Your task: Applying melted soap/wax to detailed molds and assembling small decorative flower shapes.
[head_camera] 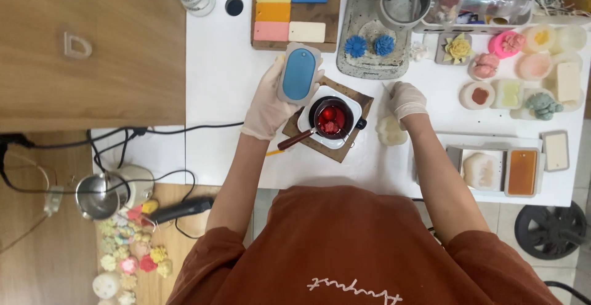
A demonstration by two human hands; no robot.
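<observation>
Head view, looking straight down on a white table (234, 96). Left hand (271, 105), gloved, sits just left of frame centre, fingers wrapped around a grey rounded mould (299, 74) filled with blue; the mould is lifted above the table and tilted toward the camera. Directly right of and below it: a small dark melting pot (331, 118) with red contents, standing on a white hotplate (308, 120) over a wooden board (363, 103); its wooden handle points lower left.

Right hand (406, 100), gloved, lies right of the pot, fingers curled narrow on the table. Whether it pinches anything cannot be told. A pale flower-shaped piece (391, 131) lies just below it, touching or nearly so.

Open tabletop: bare strip left of the left forearm, up to the table's left edge beside the wooden cabinet (92, 46). Right side is crowded with moulds and finished pieces.

Hidden: the person's torso covers the near table edge; containers along the top are cut off by the frame.
</observation>
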